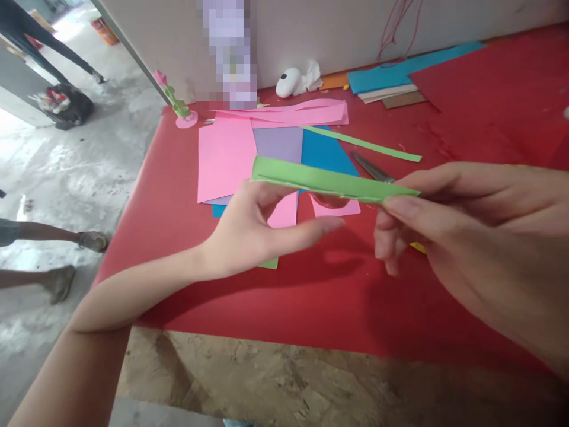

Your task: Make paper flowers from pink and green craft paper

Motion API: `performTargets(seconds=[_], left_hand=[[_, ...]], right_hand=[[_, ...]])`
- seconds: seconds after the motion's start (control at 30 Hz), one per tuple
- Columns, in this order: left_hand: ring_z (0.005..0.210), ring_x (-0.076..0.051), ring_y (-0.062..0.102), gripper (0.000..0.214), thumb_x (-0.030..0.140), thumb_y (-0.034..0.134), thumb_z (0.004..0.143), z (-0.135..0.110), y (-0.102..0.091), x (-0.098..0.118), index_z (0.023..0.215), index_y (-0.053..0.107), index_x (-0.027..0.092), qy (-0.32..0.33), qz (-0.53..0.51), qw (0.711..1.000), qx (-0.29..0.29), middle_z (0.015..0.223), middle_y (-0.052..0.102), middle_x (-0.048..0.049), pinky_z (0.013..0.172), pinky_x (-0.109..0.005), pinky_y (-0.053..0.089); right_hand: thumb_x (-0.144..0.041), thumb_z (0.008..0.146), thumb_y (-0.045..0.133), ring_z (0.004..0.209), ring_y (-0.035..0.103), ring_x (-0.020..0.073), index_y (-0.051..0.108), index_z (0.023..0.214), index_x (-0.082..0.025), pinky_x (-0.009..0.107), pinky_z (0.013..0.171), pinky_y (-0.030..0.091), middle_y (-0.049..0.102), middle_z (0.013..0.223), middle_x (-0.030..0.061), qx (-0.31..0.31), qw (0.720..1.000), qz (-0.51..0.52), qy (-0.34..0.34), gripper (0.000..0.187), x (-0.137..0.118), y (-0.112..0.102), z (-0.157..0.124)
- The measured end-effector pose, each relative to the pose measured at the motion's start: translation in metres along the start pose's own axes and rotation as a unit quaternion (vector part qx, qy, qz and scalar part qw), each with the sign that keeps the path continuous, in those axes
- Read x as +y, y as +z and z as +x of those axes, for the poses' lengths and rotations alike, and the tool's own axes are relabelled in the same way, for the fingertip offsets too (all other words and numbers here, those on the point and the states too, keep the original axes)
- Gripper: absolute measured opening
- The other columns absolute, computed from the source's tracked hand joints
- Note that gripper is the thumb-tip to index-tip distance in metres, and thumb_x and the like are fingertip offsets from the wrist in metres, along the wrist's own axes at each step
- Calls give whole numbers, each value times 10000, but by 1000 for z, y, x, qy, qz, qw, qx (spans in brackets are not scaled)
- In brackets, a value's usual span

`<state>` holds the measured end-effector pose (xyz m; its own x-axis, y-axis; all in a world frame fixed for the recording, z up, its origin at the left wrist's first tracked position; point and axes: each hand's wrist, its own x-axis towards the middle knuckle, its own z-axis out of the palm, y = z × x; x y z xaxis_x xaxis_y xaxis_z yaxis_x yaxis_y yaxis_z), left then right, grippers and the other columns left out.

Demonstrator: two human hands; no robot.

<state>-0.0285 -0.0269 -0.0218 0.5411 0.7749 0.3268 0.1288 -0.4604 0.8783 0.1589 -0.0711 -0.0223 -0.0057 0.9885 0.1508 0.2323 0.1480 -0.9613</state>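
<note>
I hold a folded green paper strip (pixel 329 181) level above the red table cover (pixel 186 196). My left hand (pixel 258 228) pinches its left end between thumb and fingers, the index finger stretched out beneath it. At the right end, my right hand (pixel 471 237) pinches the strip with thumb and forefinger. Under the strip lie pink sheets (pixel 224 157), a purple sheet (pixel 278 143) and a blue sheet (pixel 326 155). Scissors (pixel 371 168) rest just behind the strip.
A thin green strip (pixel 364 144) and long pink strips (pixel 302 112) lie farther back. A pink paper flower with a green stem (pixel 178 107) stands at the table's corner. Blue, red and brown sheets (pixel 400 77) are stacked at the back right. Other people's feet (pixel 91 240) are on the floor at left.
</note>
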Motion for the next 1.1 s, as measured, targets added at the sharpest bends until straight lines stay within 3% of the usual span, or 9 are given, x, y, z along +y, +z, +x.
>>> performTargets(seconds=[0.1,0.3,0.47,0.63,0.73,1.1], left_hand=[[817,-130,658,70,174,723,758,-2,2,-3,793,682,216,14,-42,999,29,819,710,26,818,-308,557],[704,-100,633,73,150,742,722,-5,4,-2,720,694,205,25,-11,997,76,728,703,53,834,-312,564],[722,-90,638,86,118,739,727,-5,2,-1,738,696,192,45,-15,997,55,756,712,39,946,-329,527],[753,-102,667,105,108,723,745,-5,0,-2,733,704,210,92,24,995,25,764,723,39,985,-363,512],[754,-102,673,110,106,719,748,-5,1,-2,709,701,207,109,64,992,3,764,727,38,998,-360,502],[752,-101,681,62,204,673,819,-4,-2,-10,769,692,173,201,145,968,-44,794,746,-19,975,-342,513]], right_hand=[[-248,849,623,497,562,57,676,800,-249,137,446,489,581,607,-40,-21,999,33,-9,72,2,3,-3],[-240,847,615,490,550,25,636,790,-245,110,460,467,582,600,-65,-18,999,-27,-22,61,-4,8,-8],[-319,836,593,627,600,45,638,772,-252,136,534,491,628,734,-46,1,993,-108,-52,103,-5,4,-12],[-275,843,597,704,584,18,612,828,-265,98,583,491,617,810,-67,-55,987,-102,-112,23,-9,2,-8],[-265,858,583,783,573,27,594,832,-265,113,647,494,613,842,-69,-51,980,-144,-125,28,-11,2,-7],[-188,818,611,635,531,-22,584,750,-212,33,555,434,589,741,-98,-58,955,-223,-187,76,-9,-4,-6]])
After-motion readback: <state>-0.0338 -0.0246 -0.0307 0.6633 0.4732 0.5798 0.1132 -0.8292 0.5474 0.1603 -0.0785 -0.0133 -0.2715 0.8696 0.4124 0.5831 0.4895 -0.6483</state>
